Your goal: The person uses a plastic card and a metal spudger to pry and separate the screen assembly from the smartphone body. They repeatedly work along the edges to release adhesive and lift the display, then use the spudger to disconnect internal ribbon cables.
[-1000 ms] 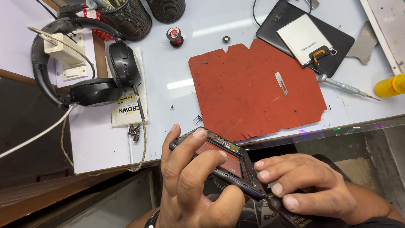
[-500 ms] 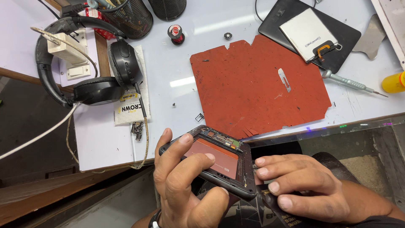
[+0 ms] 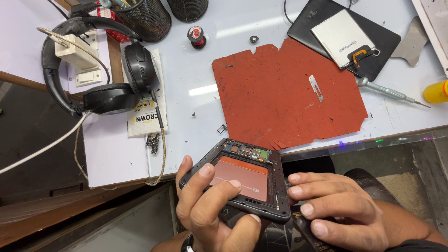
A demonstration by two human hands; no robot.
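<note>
An opened black phone body (image 3: pixel 242 179) with a reddish-brown battery panel and exposed circuit board at its far end sits in both my hands, near the table's front edge. My left hand (image 3: pixel 210 210) grips its left side, with fingers lying over the panel. My right hand (image 3: pixel 336 210) holds its right edge, fingers pressed against the frame. A black cover piece shows partly under the phone, below my right hand.
A red work mat (image 3: pixel 284 93) with a small metal blade (image 3: pixel 316 87) lies on the white table (image 3: pixel 186 70). Black headphones (image 3: pixel 107 79), a tablet with a battery (image 3: pixel 345 35), a screwdriver (image 3: pixel 389 93), a yellow bottle (image 3: pixel 436 91) and mesh pots surround it.
The phone body has tilted flatter toward the camera, so its reddish panel and circuit board now show fully. My left fingers have shifted onto the panel.
</note>
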